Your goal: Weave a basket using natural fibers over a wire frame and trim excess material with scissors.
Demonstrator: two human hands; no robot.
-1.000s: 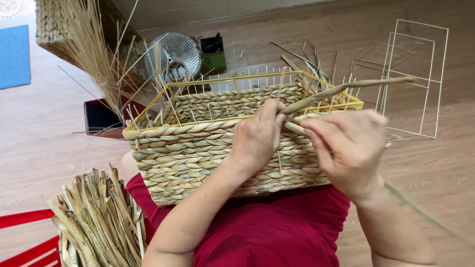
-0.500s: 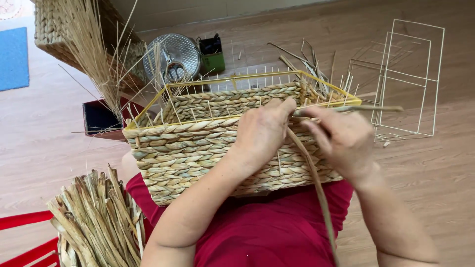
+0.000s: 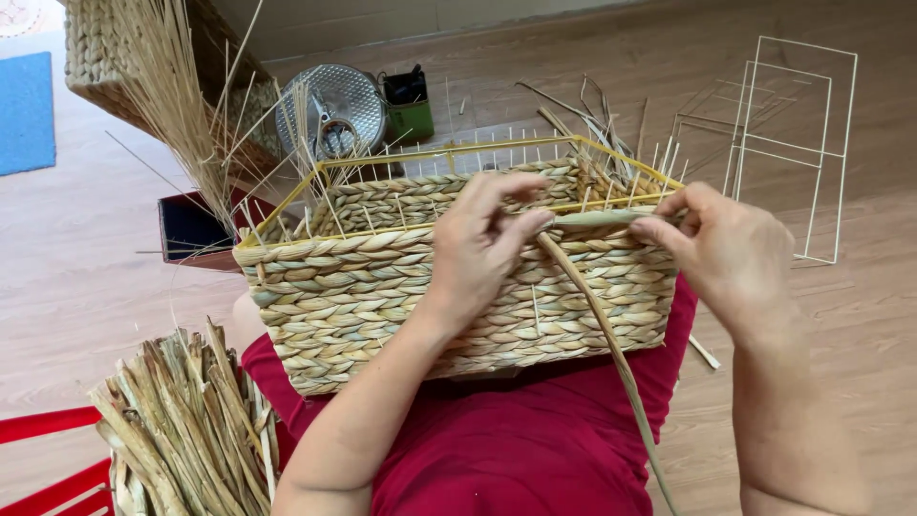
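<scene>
At basket (image 3: pixel 382 287) rim, both hands' fingers, left (image 3: pixel 482 244) and right (image 3: pixel 726 248), pinching 1 reed strand (image 3: pixel 597 320).

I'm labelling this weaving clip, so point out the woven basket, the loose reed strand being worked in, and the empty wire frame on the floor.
woven basket (image 3: pixel 363 296), head view, on its braided front wall.
reed strand (image 3: pixel 597 311), head view, on its hanging middle stretch.
wire frame (image 3: pixel 829 153), head view, on its right upright rod.

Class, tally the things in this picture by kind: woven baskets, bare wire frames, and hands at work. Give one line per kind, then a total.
Woven baskets: 2
Bare wire frames: 1
Hands: 2, left hand, right hand
Total: 5
</scene>
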